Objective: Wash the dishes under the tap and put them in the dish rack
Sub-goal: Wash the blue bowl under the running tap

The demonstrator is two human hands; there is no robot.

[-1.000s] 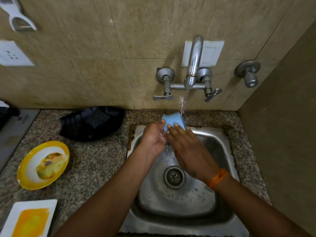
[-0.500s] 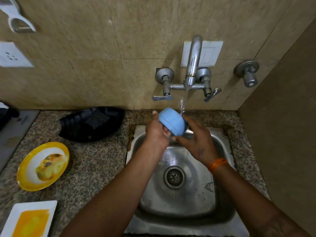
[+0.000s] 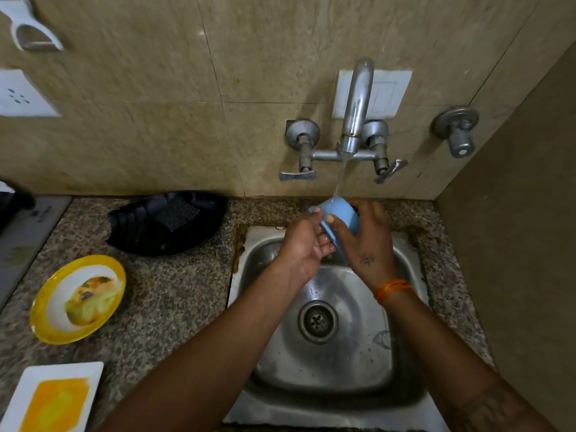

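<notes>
A small blue bowl (image 3: 341, 213) is held over the back of the steel sink (image 3: 402, 347), under the water running from the wall tap (image 3: 355, 113). My right hand (image 3: 364, 244) grips the bowl from the right, thumb across its outer side. My left hand (image 3: 307, 241) holds its left edge, fingers beneath it. On the counter to the left lie a dirty yellow plate (image 3: 78, 299) and a white rectangular dish (image 3: 53, 397) with orange residue. A black dish rack (image 3: 165, 222) stands at the back of the counter.
The granite counter (image 3: 174, 300) runs left of the sink. A side wall (image 3: 514, 244) stands close on the right, with a separate valve (image 3: 456, 130) on the back wall. A grey appliance (image 3: 18, 241) lies at the far left.
The bowl has been turned in my hands under the stream. My right hand shifted from covering it to gripping its right side, and my left hand slid under its left edge.
</notes>
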